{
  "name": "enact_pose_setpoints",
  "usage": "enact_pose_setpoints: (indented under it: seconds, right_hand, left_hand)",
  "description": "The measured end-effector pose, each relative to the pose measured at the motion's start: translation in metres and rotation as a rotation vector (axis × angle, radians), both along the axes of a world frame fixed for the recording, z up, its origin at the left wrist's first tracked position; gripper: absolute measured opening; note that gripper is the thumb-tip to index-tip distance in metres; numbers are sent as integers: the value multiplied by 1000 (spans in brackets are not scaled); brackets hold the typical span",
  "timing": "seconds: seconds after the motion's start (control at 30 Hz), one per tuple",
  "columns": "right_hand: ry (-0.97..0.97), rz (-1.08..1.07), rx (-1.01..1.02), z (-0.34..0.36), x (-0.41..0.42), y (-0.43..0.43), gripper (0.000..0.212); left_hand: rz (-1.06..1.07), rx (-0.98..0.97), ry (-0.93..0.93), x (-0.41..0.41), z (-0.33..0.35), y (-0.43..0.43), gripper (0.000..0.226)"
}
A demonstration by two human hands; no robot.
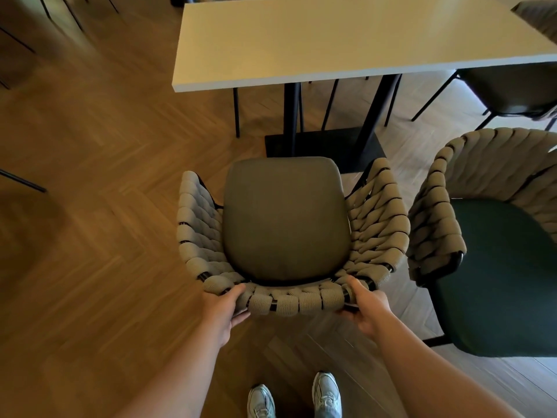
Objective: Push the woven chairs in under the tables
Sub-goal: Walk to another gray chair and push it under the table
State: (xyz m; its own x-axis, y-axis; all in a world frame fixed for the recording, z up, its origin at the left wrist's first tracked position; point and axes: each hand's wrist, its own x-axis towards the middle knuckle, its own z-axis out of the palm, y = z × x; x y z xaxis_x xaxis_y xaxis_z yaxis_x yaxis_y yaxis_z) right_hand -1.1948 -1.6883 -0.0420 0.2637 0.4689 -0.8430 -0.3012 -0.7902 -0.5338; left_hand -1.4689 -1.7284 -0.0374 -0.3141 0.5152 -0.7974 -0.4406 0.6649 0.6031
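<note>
A woven beige chair (pixel 286 301) with a grey seat cushion stands in front of me, facing a white table (pixel 301 40). Its seat front lies just short of the table's near edge, above the black table base (pixel 325 146). My left hand (pixel 224 309) grips the left part of the woven backrest rim. My right hand (pixel 366 309) grips the right part of the same rim. Another woven chair (pixel 437 206) with a dark green seat stands to the right, turned at an angle, away from the table.
A further chair (pixel 512 89) sits under the table's right side, and thin black chair legs (pixel 236 113) show beneath the tabletop. The floor is herringbone wood (pixel 105 176). My two shoes (pixel 295 396) show at the bottom. More dark legs (pixel 21 179) stand at the left.
</note>
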Motion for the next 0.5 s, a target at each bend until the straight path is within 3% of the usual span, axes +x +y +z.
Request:
enact_pose_setpoints:
  seconds: [0.1,0.23,0.37,0.5]
  right_hand:
    - [-50,93,-4,18,-4,-11,31]
    - [-187,350,9,52,-3,-36,46]
    - [-349,685,47,95,-1,-69,24]
    - [-480,958,109,124,5,-106,32]
  left_hand:
    - [-119,-29,60,2,18,-8,23]
    - [-362,-62,155,-1,50,-32,47]
    - [-743,-61,363,-1,79,-63,40]
    - [-1140,-81,501,3,91,-92,38]
